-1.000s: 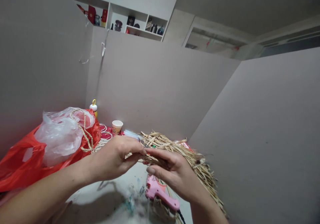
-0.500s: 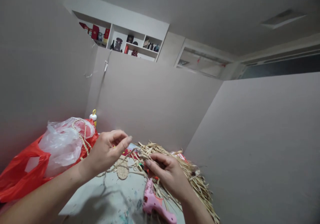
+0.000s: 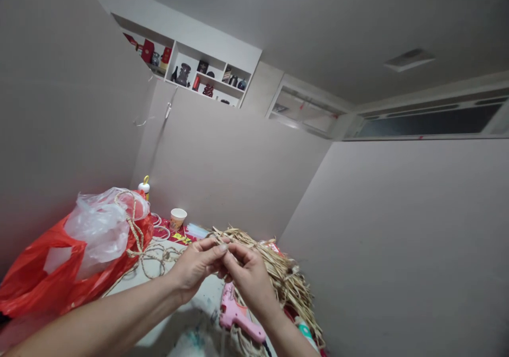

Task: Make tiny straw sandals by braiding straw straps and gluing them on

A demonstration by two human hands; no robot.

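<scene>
My left hand [image 3: 202, 261] and my right hand [image 3: 246, 272] meet over the table, fingertips pinched together. Between them is a thin straw strand [image 3: 221, 240], mostly hidden by the fingers. Just beyond lies a large heap of dry straw [image 3: 278, 259], reaching along the right side of the table. Below my right hand a pink hot glue gun [image 3: 240, 317] rests on the tabletop. A braided straw cord [image 3: 153, 253] lies in loops to the left, partly over a bag.
A red plastic bag [image 3: 63, 256] with a clear plastic bag [image 3: 99, 235] stands at the left. Toward the back are a paper cup [image 3: 178, 219], a white-capped bottle [image 3: 144, 187] and pale glue sticks [image 3: 196, 231]. Grey partitions [image 3: 222, 171] enclose the table [image 3: 159, 314].
My left hand has moved right and down to join my right hand, its fingers now closed at the strand. The view has shifted, and the paper cup now shows fully.
</scene>
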